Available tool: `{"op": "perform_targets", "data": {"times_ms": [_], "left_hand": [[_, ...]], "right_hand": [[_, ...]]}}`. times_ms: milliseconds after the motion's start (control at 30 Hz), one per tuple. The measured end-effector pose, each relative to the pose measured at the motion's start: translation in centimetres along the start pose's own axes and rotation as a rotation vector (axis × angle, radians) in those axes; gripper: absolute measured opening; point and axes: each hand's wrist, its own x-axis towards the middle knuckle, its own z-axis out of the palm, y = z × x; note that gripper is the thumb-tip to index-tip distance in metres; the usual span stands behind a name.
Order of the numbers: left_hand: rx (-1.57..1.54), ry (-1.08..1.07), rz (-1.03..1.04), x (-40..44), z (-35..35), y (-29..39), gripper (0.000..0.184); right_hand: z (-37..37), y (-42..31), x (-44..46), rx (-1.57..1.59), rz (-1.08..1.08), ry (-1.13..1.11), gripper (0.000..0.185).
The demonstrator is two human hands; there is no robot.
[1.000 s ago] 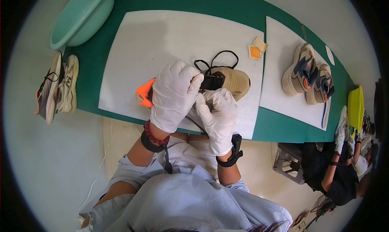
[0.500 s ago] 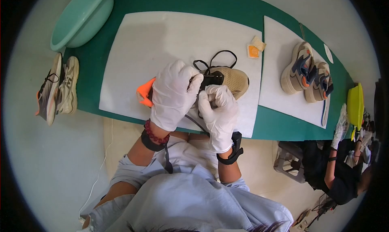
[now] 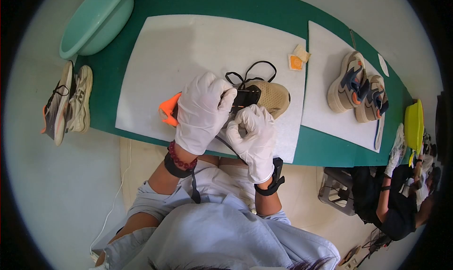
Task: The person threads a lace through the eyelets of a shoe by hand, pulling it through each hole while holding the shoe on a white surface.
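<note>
A beige shoe with a black tongue and an orange heel lies on a white mat, its toe to the right. My left hand, in a white glove, is closed over the middle of the shoe; what its fingers pinch is hidden. My gloved right hand is at the near side of the shoe, thumb and forefinger pressed together, and what is between them is too small to make out. A black lace loops beyond the shoe, and a dark lace end runs towards me between my hands.
Two small packets lie at the mat's right edge. Blue and beige shoes stand on a second mat. At the left are a teal basin and another pair of shoes. A co-worker's gloved hands are near a yellow basin.
My right hand has shifted slightly towards me and a little away from the shoe's tongue, its fingertips pinched. My left hand stays nearly where it was. The co-worker's hands have moved slightly.
</note>
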Motion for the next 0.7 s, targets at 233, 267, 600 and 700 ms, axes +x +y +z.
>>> {"op": "perform_targets", "data": {"times_ms": [233, 267, 600, 700], "left_hand": [[0.019, 0.0, -0.001, -0.2, 0.1, 0.0, 0.017], [0.015, 0.002, -0.002, -0.2, 0.1, -0.1, 0.017], [0.025, 0.004, 0.005, -0.2, 0.1, 0.0, 0.017], [-0.018, -0.011, -0.024, -0.1, -0.1, 0.2, 0.016]], "right_hand": [[-0.6, 0.4, 0.1, -0.079, -0.059, -0.093, 0.017], [-0.9, 0.4, 0.1, -0.074, -0.065, -0.113, 0.017], [-0.1, -0.5, 0.0, 0.32, 0.264, 0.056, 0.02], [0.4, -0.6, 0.0, 0.327, 0.349, 0.1, 0.013]]}}
